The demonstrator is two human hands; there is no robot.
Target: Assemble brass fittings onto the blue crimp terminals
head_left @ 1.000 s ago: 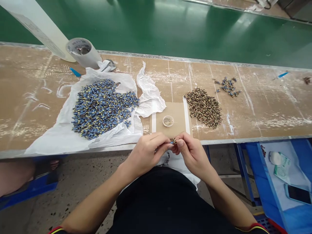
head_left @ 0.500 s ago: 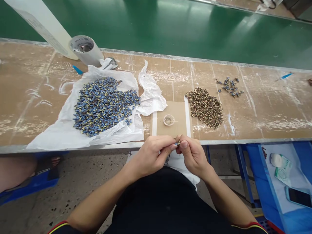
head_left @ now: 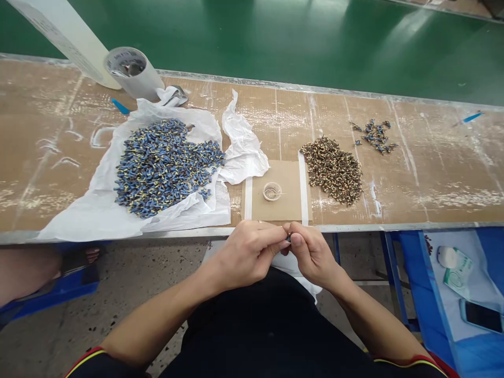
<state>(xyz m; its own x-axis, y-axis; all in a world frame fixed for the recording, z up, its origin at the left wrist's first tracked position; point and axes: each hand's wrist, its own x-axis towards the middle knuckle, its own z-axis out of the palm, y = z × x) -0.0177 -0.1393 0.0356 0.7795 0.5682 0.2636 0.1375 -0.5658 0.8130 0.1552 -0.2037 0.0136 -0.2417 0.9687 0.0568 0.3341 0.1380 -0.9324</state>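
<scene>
Left hand (head_left: pixel 252 249) and right hand (head_left: pixel 315 254) bare, fingertips meeting at centre, near side. Left forearm (head_left: pixel 161 312) slants in from near left, right forearm (head_left: pixel 376 317) from near right; both converge toward far side. Left wrist (head_left: pixel 208 278) and right wrist (head_left: pixel 339 281) well apart. Left thumb (head_left: pixel 279 246) and index finger point right, pinched. Right thumb (head_left: pixel 298 243) bears toward left fingertips. Remaining fingers curled, partly hidden.
</scene>
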